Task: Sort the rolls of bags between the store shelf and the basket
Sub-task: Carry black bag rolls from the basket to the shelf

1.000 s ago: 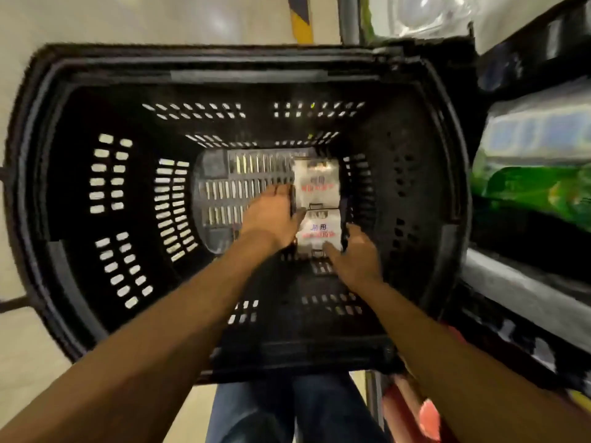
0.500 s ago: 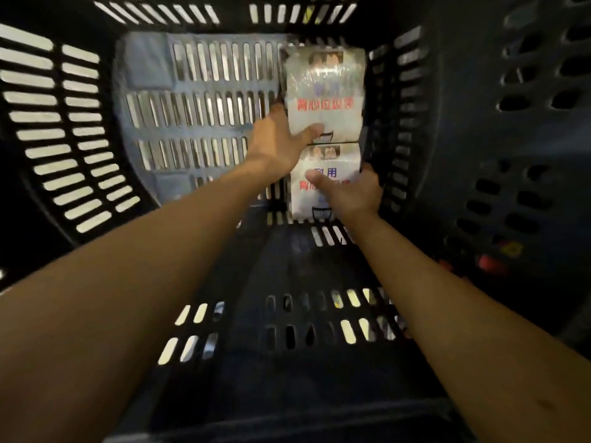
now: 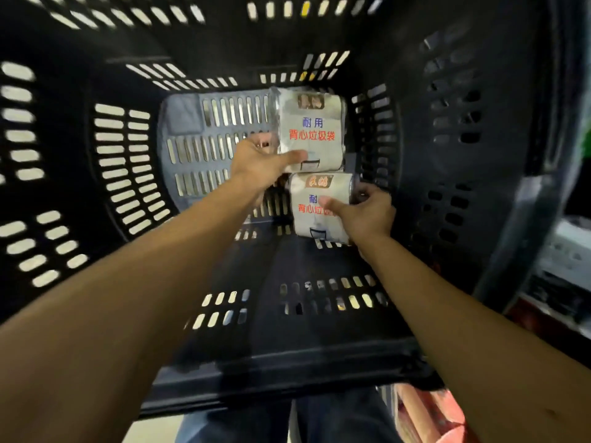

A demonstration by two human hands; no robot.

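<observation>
One black slotted basket (image 3: pixel 447 155) carries both white bag rolls against the right edge of its floor, far roll (image 3: pixel 311 129) touching near roll (image 3: pixel 315 215). The left hand (image 3: pixel 256 164) clasps the far one, the right hand (image 3: pixel 367 215) the near; I'd lift them apart, squeezing firmly since the wrap looks slick.

Left hand (image 3: pixel 256 161): fingers hidden behind upper roll (image 3: pixel 311 129). Right hand (image 3: pixel 367 215) covers part of lower roll (image 3: pixel 316 215) print. Basket (image 3: pixel 287 369) cut off at top and left edges. Shelf (image 3: pixel 569 251) at right blurred, goods unreadable.
</observation>
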